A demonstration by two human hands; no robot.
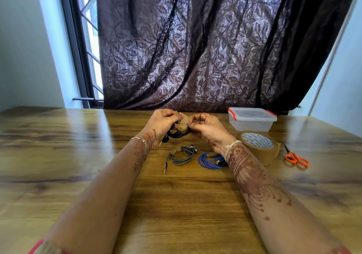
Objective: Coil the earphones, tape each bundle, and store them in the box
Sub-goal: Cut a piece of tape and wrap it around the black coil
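Over wooden tabletop [78, 155], far-middle, I see left hand [162, 122] and right hand [205, 125] close together. Left pinches black coiled earphones [176, 133], right pinches brown tape strip [184, 123].

Risk, my guess: pinch slips and coil springs loose, or strip folds onto itself or fingers.

Count:
- one lidded clear plastic box [251, 119], far edge, right
- one brown tape roll [258, 147]
- one orange-handled scissors [295, 158]
- three bundles: black, plus grey coiled earphones [181, 155] and blue coiled earphones [209, 160] at centre

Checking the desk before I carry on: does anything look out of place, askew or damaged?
Nothing is spilled or broken. Only the grey earphones look slightly untidy: their plug trails out of the taped coil onto the table. The box sits level with its lid on.
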